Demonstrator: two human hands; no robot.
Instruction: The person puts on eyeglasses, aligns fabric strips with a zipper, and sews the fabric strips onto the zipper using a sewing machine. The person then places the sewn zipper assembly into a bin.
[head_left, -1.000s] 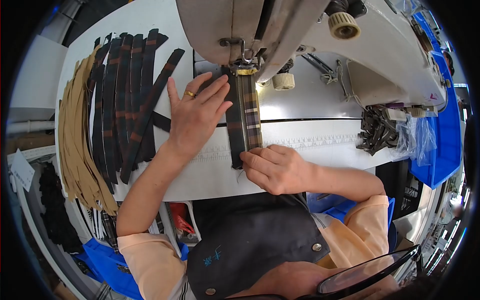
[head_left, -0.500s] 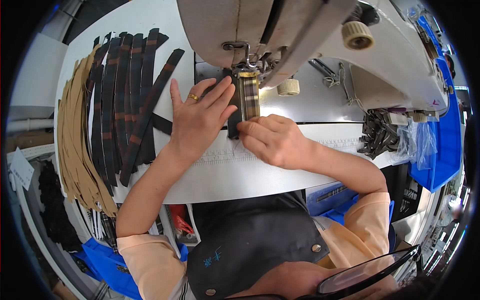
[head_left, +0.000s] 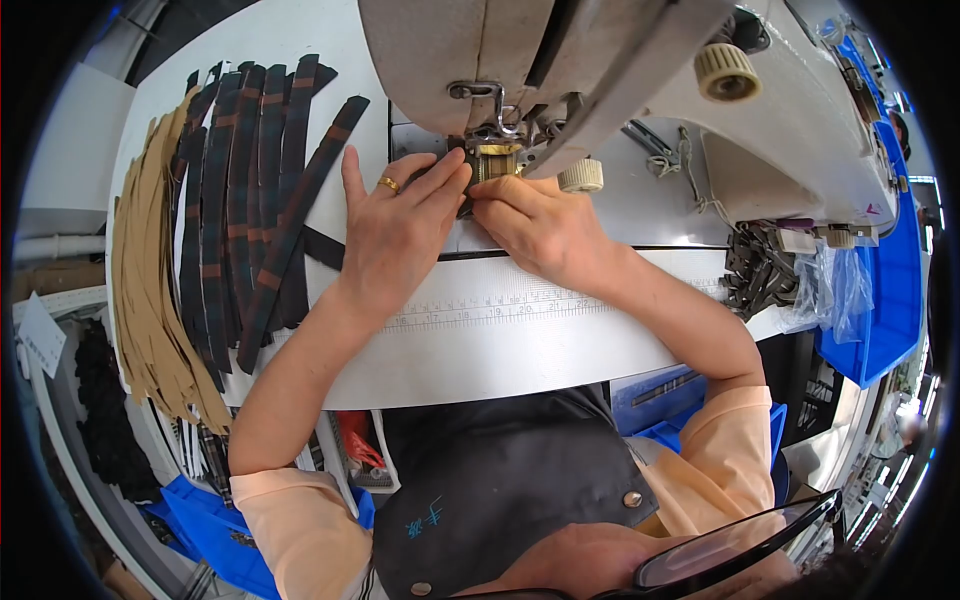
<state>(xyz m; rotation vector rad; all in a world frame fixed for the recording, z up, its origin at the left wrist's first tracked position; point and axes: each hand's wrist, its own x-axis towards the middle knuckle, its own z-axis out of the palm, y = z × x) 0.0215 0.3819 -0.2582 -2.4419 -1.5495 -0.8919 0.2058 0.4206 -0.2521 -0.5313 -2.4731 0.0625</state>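
Note:
Under the needle area of a sewing machine (head_left: 440,45) lies a short fabric strip (head_left: 496,166), plaid with a dark edge, mostly covered by my fingers. My left hand (head_left: 398,225) rests flat to the left of the strip, thumb spread and fingertips by its dark edge; a gold ring is on one finger. My right hand (head_left: 548,228) is closed, thumb and fingers pinching the strip's near end just in front of the presser foot (head_left: 498,132).
Several dark plaid strips (head_left: 243,200) and a bundle of tan strips (head_left: 150,270) lie at the left. A printed ruler (head_left: 480,308) runs along the table's near side. Small dark pieces (head_left: 762,268), a clear plastic bag (head_left: 835,290) and a blue bin (head_left: 890,260) are at the right.
My right hand has moved away from my body toward the presser foot, along with the strip's near end. Less of the strip shows now. My left hand has stayed nearly in place.

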